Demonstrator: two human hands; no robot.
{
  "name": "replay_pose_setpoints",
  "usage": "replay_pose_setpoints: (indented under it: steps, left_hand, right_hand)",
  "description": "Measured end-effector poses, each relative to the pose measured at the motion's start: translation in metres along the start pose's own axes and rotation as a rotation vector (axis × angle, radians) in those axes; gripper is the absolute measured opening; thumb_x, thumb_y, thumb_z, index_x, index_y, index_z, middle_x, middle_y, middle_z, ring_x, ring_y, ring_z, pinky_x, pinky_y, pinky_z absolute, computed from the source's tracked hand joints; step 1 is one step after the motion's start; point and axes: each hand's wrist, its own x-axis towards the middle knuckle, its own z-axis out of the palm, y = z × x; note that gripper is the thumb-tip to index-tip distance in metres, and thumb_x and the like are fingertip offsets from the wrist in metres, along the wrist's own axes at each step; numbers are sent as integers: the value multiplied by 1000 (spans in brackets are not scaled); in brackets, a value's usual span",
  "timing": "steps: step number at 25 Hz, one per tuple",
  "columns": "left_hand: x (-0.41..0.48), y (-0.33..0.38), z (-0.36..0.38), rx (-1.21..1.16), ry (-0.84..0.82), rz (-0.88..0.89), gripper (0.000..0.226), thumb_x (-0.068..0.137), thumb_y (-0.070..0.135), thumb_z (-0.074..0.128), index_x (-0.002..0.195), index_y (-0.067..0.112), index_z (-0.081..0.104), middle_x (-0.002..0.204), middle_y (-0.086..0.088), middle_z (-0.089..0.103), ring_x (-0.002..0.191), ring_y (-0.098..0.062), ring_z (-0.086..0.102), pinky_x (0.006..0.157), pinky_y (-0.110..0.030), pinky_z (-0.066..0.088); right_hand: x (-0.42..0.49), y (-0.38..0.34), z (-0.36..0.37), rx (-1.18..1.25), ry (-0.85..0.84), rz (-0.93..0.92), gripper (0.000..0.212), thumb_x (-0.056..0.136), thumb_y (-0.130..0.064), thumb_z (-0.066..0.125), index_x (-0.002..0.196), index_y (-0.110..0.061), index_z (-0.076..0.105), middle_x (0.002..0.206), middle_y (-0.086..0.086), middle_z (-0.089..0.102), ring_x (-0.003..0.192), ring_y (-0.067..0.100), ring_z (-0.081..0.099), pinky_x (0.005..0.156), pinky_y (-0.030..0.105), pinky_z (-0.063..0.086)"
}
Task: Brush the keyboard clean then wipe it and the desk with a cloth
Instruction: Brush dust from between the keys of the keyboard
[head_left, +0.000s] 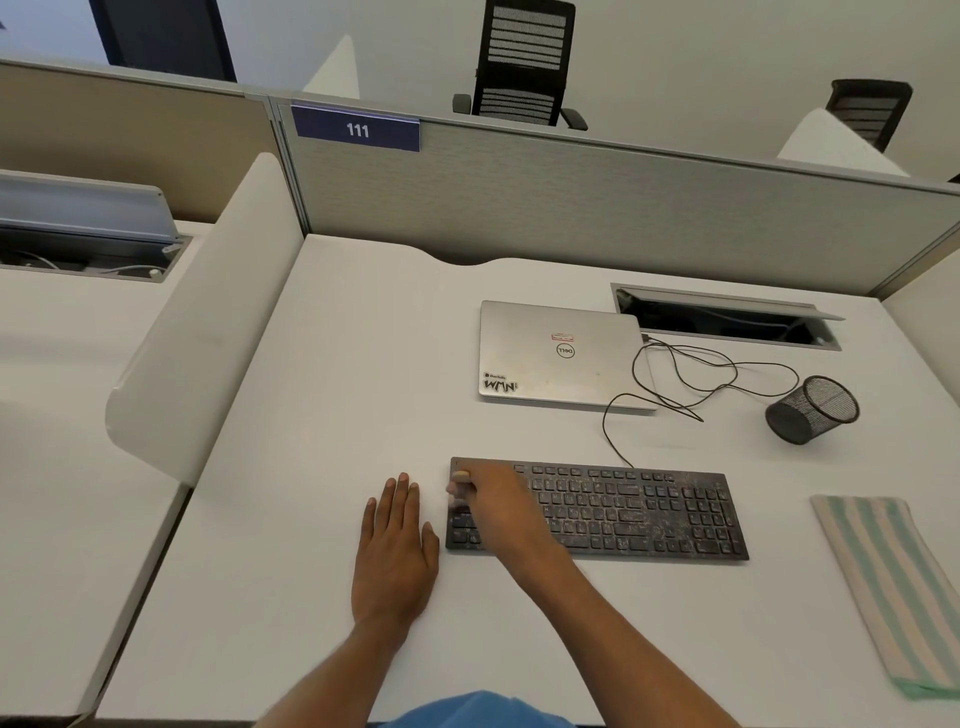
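A black keyboard, speckled with dust, lies on the white desk in front of me. My right hand is over the keyboard's left end and grips a small brush with a wooden handle; the bristles are blurred against the leftmost keys. My left hand rests flat on the desk just left of the keyboard, fingers straight. A striped green and cream cloth lies folded on the desk to the right of the keyboard.
A shut silver laptop sits behind the keyboard, with a loose black cable running beside it. A black mesh pen cup lies tipped at the right. A cable hatch is open at the back. Partition walls bound the desk.
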Motion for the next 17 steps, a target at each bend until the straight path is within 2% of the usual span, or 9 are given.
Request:
replay_pose_setpoints:
  steps: [1,3,5,6,10,12,14,15,17]
  left_hand:
    - [0,0,0,-7,0,-4,63,105,34,31,162,7,38,171,-8,31,160,-21,24,131,-37,3]
    - [0,0,-1,-19,-2,-6,63,105,33,31,161,6,39,171,-8,31,160,-21,25,131,-37,4]
    - [0,0,-1,-12,-4,-4,63,105,34,31,161,6,39,171,-8,31,160,-21,25,131,-38,4]
    - [0,0,-1,-9,-7,-6,63,105,34,31,162,7,38,171,-8,30,160,-21,24,131,-37,3]
    - [-1,1,-1,14,-7,-4,63,107,36,28,163,9,34,173,-6,27,161,-19,20,131,-36,-1]
    - [-1,0,-1,14,-9,-6,63,107,36,28,164,9,34,173,-6,26,162,-19,19,131,-36,0]
    - [0,0,-1,11,-8,-7,63,106,35,30,163,8,34,173,-6,28,161,-19,20,131,-37,2]
    - [0,0,-1,7,-8,-6,63,106,34,31,163,7,35,172,-7,29,161,-19,21,131,-38,3]
    - [1,1,-1,5,-6,-3,63,105,34,32,162,7,37,171,-8,31,160,-20,24,131,-38,5]
  right_hand:
    - [-1,4,-3,11,26,48,24,98,-19,50,83,-16,68,86,-4,76,86,6,72,79,32,52]
    - [-2,6,-10,-185,74,3,26,97,-23,47,100,-15,72,98,1,74,93,19,71,80,37,53]
    - [-5,3,-14,-435,108,-83,24,100,-20,48,111,-14,69,106,6,69,98,25,66,77,32,48]
    - [-5,-1,-13,-456,118,-117,22,102,-17,48,110,-13,68,106,6,69,99,24,66,76,29,46]
    - [-1,-10,0,-240,3,-131,21,101,-5,49,86,-8,63,101,8,73,102,9,72,87,35,57]
    - [0,-7,3,-86,-2,-51,22,101,-5,47,93,1,67,95,4,72,95,5,71,80,32,54]
    - [0,0,-2,24,49,54,25,101,-12,47,96,-6,71,90,-6,73,86,4,73,66,22,50]
    - [0,4,-5,-1,79,78,27,100,-17,48,92,-15,73,88,-7,75,85,8,74,60,19,46]
    - [1,11,-13,-191,116,38,25,100,-21,48,89,-23,71,89,-4,74,84,14,71,58,22,42]
